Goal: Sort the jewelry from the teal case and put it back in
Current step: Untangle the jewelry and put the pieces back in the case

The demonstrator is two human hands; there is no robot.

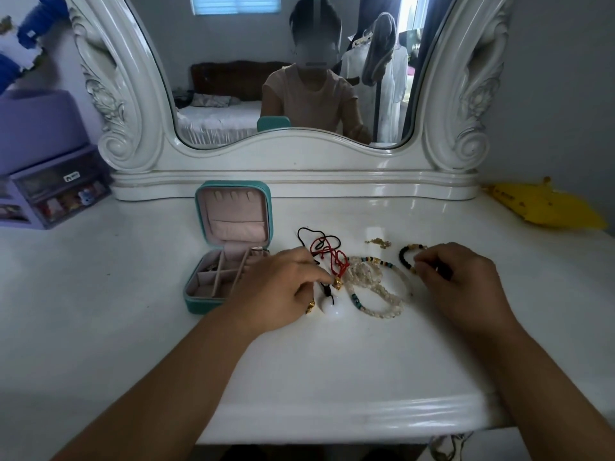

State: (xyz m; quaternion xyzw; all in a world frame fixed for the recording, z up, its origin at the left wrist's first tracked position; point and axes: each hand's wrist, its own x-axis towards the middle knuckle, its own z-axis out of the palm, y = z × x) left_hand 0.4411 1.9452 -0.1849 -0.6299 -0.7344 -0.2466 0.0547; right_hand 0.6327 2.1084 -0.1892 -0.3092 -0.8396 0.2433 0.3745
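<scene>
Teal case (202, 302) sits open on white desk (133, 327), lid up, pink lining, divider compartments in base; something small in a back compartment, can't tell what. All places given from the case. Just right of it: left hand (278, 291), fingers curled down onto the jewelry pile, fingertips pinching at the gold charm (337, 283) on the red cord (336, 261); grip looks clamped on that cord end. Black cord (307, 232) loops right of the case lid, tangled with the red one. White round pendant (332, 307) lies right of the case front, touching the left hand's edge. Clear bead strand (376, 291) with teal beads further right, coiled on desk. Small gold chain piece (378, 242) beyond it. Farthest right: right hand (456, 281), fingers curled, grip pinched on black bead bracelet (406, 259). Yellow item (542, 207) far right at desk back. Mirror (293, 68) behind case.
</scene>
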